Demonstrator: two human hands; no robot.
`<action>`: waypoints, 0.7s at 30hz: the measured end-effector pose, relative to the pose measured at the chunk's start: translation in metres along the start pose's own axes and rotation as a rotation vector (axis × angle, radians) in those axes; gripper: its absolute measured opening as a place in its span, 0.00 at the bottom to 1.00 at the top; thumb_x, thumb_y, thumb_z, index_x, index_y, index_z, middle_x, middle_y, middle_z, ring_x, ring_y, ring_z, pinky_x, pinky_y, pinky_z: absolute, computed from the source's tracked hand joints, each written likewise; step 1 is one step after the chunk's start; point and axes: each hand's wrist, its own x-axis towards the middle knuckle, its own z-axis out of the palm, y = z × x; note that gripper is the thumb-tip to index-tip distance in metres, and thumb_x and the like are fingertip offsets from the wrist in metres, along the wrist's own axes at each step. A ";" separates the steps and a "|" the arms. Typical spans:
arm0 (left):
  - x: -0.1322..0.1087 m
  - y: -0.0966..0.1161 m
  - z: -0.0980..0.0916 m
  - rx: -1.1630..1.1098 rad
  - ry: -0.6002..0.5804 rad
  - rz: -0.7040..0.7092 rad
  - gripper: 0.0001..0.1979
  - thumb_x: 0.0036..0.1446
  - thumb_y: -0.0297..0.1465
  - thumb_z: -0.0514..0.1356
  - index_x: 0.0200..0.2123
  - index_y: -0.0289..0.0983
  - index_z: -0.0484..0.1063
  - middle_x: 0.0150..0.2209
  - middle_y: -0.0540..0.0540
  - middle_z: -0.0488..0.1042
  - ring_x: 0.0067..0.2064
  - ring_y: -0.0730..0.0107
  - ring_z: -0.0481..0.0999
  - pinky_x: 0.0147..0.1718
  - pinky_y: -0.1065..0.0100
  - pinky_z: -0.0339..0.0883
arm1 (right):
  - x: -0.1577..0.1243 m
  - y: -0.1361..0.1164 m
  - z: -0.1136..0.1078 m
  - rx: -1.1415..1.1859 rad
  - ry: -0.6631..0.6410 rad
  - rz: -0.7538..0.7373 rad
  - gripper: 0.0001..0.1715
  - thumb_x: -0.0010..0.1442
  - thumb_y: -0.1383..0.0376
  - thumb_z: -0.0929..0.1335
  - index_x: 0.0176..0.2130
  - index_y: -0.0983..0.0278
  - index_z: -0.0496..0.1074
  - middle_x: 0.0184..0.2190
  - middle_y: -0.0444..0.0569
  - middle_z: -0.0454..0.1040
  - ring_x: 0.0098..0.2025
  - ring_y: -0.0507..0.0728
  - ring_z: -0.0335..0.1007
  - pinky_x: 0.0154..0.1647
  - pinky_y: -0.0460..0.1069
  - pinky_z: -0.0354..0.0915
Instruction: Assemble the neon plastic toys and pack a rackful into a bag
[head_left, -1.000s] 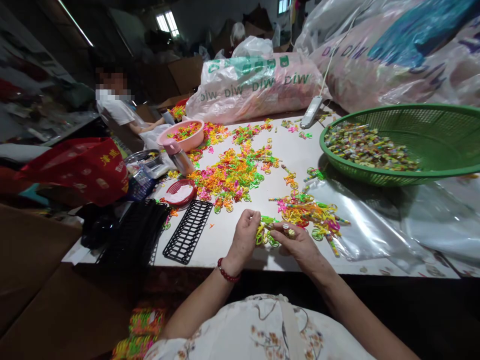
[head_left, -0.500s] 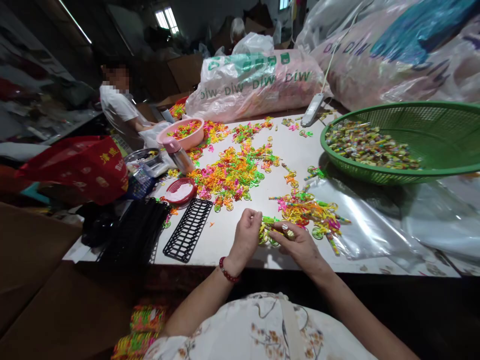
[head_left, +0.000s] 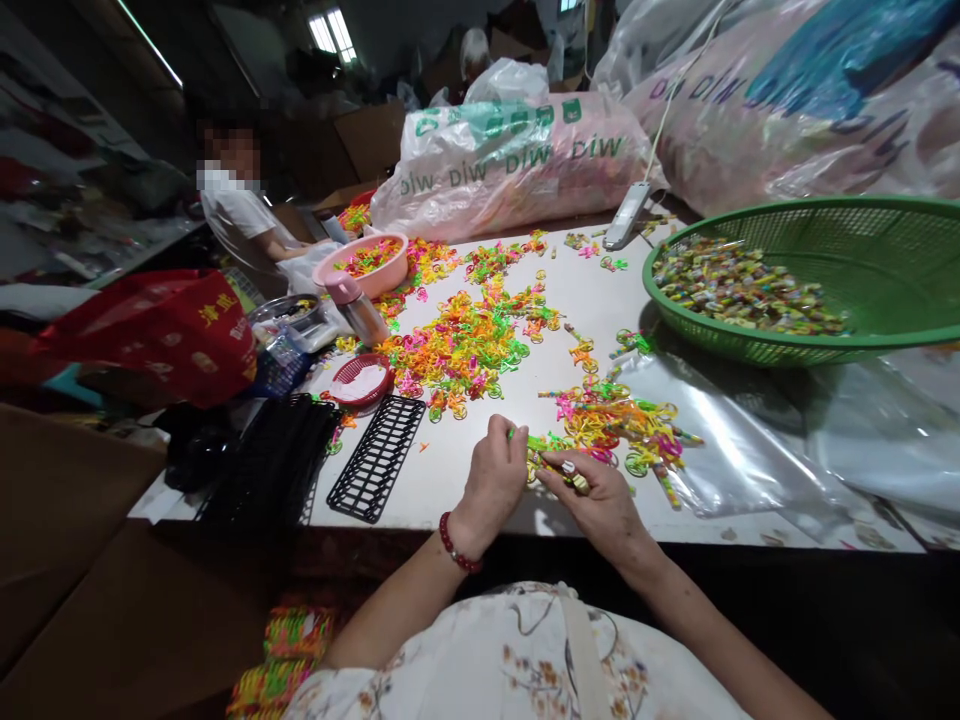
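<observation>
My left hand has its fingers closed on the left end of small green and yellow plastic pieces, above the table's front edge. From the other side my right hand grips the same cluster, and patterned stick ends show between its fingers. The fingers hide part of the cluster, so how the pieces fit together cannot be made out. Just beyond my right hand lies a pile of colourful plastic pieces with patterned sticks. A larger heap of loose bright pieces spreads across the middle of the table.
A black slotted rack lies to the left, beside a stack of similar racks. A green basket of wrapped sticks stands right, near clear plastic bags. A person sits back left, near a pink basin.
Both hands stay together at nearly the same spot. My right-hand fingers have shifted slightly around the cluster, and the left fingers have curled over it a little more.
</observation>
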 end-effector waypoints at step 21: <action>0.009 -0.001 0.001 -0.501 -0.361 -0.455 0.24 0.48 0.52 0.62 0.30 0.39 0.60 0.19 0.57 0.59 0.15 0.82 0.56 0.14 0.78 0.45 | -0.003 -0.014 -0.004 -0.104 -0.046 -0.147 0.10 0.62 0.60 0.68 0.41 0.59 0.78 0.37 0.50 0.80 0.36 0.58 0.76 0.38 0.51 0.70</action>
